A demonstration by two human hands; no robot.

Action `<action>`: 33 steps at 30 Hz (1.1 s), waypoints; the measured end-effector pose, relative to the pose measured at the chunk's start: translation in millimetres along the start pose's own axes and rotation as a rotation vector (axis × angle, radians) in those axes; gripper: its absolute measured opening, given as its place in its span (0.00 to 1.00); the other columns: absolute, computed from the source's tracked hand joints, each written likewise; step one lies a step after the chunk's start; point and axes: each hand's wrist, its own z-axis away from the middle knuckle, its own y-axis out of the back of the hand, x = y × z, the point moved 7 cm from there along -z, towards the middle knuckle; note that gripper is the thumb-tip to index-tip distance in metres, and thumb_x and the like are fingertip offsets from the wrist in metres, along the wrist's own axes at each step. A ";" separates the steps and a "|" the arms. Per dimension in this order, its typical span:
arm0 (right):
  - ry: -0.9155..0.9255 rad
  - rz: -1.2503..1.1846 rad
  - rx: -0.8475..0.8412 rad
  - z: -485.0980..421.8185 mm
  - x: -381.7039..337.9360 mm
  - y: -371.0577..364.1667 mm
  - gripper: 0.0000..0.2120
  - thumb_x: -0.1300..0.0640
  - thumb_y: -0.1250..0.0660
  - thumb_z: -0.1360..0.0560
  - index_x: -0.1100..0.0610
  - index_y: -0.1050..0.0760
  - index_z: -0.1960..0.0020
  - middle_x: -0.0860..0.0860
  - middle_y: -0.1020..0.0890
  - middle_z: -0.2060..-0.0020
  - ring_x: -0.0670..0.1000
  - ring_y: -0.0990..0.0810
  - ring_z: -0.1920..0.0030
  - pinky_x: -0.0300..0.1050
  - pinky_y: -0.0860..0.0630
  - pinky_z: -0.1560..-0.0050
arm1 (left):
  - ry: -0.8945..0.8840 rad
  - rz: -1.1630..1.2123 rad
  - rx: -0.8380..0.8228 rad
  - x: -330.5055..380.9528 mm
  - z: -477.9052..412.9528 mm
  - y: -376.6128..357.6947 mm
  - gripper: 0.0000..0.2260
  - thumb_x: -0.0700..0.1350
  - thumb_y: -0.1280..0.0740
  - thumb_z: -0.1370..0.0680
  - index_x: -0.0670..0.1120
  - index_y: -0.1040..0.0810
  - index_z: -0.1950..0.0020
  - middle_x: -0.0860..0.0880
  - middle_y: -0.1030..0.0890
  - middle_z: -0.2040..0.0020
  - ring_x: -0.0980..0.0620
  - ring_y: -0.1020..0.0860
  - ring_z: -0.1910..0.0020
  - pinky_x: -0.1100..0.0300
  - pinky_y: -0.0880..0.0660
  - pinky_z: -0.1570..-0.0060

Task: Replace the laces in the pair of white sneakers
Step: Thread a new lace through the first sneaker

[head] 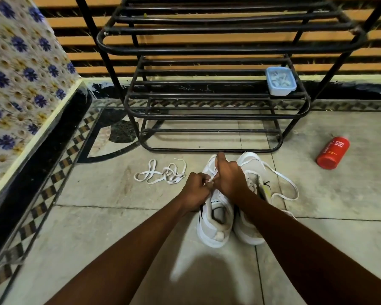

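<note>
Two white, black-trimmed sneakers (249, 235) stood together mid-floor (119, 227) before the shoe rack (207, 116). Left hand (196, 188) and right hand (228, 175) both pinched a lace (210, 180) over the left sneaker (216, 230); one spare lace (163, 172) lay loose alongside.

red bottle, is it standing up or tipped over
Tipped over: the red bottle lies on its side on the floor, with its whole length resting on the tiles and its label text turned sideways.

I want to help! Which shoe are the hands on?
The left shoe: left hand and right hand pinch its lace. The right shoe trails a loose lace.
</note>
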 end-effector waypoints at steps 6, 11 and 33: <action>0.059 -0.166 0.012 6.6 0.2 6.2 0.20 0.64 0.33 0.31 0.63 0.32 0.41 0.58 0.18 0.58 0.65 0.20 0.52 0.56 0.24 0.50 | 0.133 0.229 -0.018 -10.6 -2.1 -2.0 0.13 0.45 0.34 0.31 0.36 0.20 0.54 0.41 0.22 0.61 0.46 0.24 0.59 0.52 0.29 0.54; 0.048 -0.175 0.123 7.5 -1.4 10.4 0.23 0.68 0.36 0.30 0.65 0.34 0.36 0.62 0.21 0.61 0.65 0.22 0.57 0.58 0.24 0.54 | 0.057 -0.100 0.043 -1.1 -6.9 7.2 0.16 0.46 0.38 0.18 0.40 0.25 0.63 0.46 0.23 0.66 0.48 0.24 0.63 0.54 0.30 0.60; 0.055 -0.025 0.282 72.9 -21.0 3.6 0.11 0.68 0.26 0.44 0.62 0.28 0.68 0.61 0.26 0.67 0.62 0.24 0.67 0.51 0.25 0.63 | -0.048 -0.114 0.231 37.2 -26.8 38.5 0.09 0.30 0.42 0.29 0.40 0.26 0.58 0.39 0.17 0.61 0.38 0.16 0.58 0.42 0.19 0.53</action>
